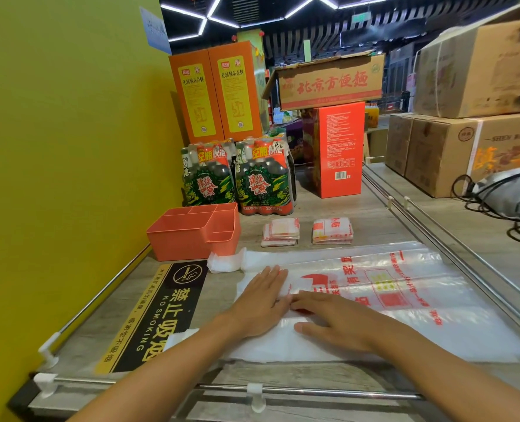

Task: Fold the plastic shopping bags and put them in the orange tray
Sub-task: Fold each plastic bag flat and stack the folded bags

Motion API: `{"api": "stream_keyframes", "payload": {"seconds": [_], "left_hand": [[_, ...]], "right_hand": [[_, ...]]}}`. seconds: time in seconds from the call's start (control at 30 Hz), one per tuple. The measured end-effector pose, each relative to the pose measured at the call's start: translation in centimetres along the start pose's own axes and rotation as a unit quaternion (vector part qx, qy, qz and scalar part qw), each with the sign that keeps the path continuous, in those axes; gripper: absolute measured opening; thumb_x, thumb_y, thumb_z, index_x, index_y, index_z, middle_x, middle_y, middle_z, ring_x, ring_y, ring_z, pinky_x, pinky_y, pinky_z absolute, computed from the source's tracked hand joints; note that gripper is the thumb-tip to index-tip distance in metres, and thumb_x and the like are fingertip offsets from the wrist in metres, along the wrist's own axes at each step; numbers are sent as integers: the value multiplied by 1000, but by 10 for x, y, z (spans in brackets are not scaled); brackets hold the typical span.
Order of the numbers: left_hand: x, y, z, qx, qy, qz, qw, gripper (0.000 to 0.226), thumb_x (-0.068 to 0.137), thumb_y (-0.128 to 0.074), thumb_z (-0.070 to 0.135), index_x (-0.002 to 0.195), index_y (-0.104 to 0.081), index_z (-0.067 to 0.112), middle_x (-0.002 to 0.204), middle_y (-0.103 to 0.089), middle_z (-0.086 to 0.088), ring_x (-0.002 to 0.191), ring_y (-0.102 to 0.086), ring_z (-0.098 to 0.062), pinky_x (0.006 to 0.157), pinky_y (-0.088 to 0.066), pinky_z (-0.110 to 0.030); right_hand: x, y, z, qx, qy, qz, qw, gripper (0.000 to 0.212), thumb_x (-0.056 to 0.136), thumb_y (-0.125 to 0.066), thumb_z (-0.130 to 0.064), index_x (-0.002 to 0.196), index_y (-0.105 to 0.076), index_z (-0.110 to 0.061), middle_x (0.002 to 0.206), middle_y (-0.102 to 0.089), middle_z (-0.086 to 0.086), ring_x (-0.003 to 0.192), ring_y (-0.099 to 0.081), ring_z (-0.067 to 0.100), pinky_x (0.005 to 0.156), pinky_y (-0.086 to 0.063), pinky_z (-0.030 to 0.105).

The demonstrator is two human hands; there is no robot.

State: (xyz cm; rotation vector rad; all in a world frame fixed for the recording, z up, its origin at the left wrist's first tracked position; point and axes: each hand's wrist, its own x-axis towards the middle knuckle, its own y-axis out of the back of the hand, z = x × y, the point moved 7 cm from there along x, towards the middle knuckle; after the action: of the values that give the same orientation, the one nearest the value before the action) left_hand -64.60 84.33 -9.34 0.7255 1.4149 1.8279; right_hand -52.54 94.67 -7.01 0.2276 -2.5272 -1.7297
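This is a shop, seen from a stock shelf (374, 208) edged with metal rails and clear clips. Shrink-wrapped packs of bottles (235, 178) stand on it, one bearing a handwritten price tag, with tall orange gift boxes (216, 92), a red box (334, 150) with a barcode, and sealed cardboard cartons (465, 117), one printed with a noodle brand, stacked around them. A black and yellow no-smoking sign (158, 315) lies flat on the shelf, and behind the goods run more stocked aisles under strip lights (210, 13) set in hexagons on a dark ceiling.
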Motion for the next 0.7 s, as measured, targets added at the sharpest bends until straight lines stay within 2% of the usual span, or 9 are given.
{"api": "stream_keyframes", "payload": {"seconds": [0.1, 0.2, 0.37, 0.5, 0.6, 0.7], "left_hand": [[3, 5, 4, 15, -5, 32, 999, 63, 106, -32, 43, 162, -7, 28, 169, 1, 5, 155, 6, -14, 125, -1, -32], [8, 8, 4, 55, -6, 36, 998, 63, 105, -34, 36, 162, -10, 24, 169, -1, 3, 155, 4, -14, 125, 0, -31], [6, -2, -1, 75, -22, 4, 997, 58, 108, -22, 38, 162, -4, 24, 169, 7, 5, 153, 14, -9, 123, 11, -30], [3, -1, 0, 75, -21, -11, 997, 55, 110, -14, 37, 161, 0, 25, 168, 11, 6, 153, 17, -10, 123, 12, -31], [3, 0, -1, 27, -12, 3, 1000, 52, 110, -14, 35, 161, -7, 26, 168, 5, 9, 153, 13, -8, 124, 10, -30], [4, 4, -4, -43, 0, 15, 999, 49, 111, -15, 33, 160, -19, 29, 168, -4, 10, 154, 8, -10, 126, 2, -34]], "right_hand": [[0, -1, 1, 0, -5, -4, 1000, 58, 102, -40, -59, 155, -33, -37, 161, -28, -19, 145, -32, 6, 119, -26, 28], [0, -4, 4, -10, -12, -12, 1000, 60, 101, -37, -62, 155, -31, -38, 164, -21, -20, 149, -25, 7, 122, -23, 33], [-1, -3, 4, -9, -16, -13, 1000, 59, 102, -37, -60, 156, -29, -38, 164, -20, -21, 150, -21, 5, 123, -19, 30], [-2, -2, 3, -12, -20, -15, 1000, 59, 102, -37, -60, 156, -30, -38, 164, -20, -21, 150, -21, 5, 122, -18, 30], [-2, -2, 3, -10, -22, -12, 1000, 58, 102, -37, -60, 156, -30, -39, 163, -20, -23, 149, -21, 4, 122, -19, 30], [-3, -2, 3, -9, -22, -12, 1000, 58, 102, -37, -61, 155, -30, -39, 163, -20, -24, 149, -21, 4, 123, -20, 31]]}}
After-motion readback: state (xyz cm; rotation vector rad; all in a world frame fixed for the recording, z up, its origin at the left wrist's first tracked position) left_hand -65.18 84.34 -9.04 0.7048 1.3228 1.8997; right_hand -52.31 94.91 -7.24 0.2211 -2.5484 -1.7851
